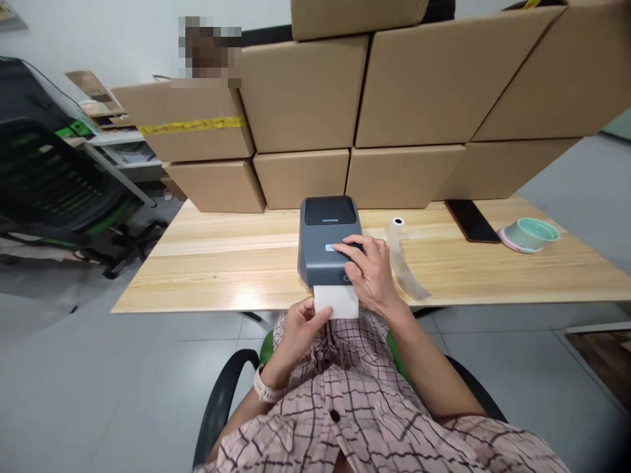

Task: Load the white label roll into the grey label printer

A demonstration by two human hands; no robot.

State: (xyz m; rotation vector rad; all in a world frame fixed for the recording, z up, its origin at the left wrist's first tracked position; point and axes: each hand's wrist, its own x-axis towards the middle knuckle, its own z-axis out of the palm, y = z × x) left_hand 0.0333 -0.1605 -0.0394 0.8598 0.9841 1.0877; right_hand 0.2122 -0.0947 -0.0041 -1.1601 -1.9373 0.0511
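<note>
A dark grey label printer [326, 240] sits at the front edge of a light wooden table [221, 263]. A white label [336, 302] sticks out of its front slot. My left hand [302, 332] pinches the label's left edge between thumb and fingers. My right hand [371, 270] rests on the printer's top right, index finger stretched onto a light blue button [329, 247]. A watch sits on my left wrist.
A roll of backing paper [401, 253] trails beside the printer. A black phone [472, 220] and a mint bowl [532, 233] lie at the right. Stacked cardboard boxes [394, 98] line the table's back. A black office chair [54, 177] stands left. A person is behind the boxes.
</note>
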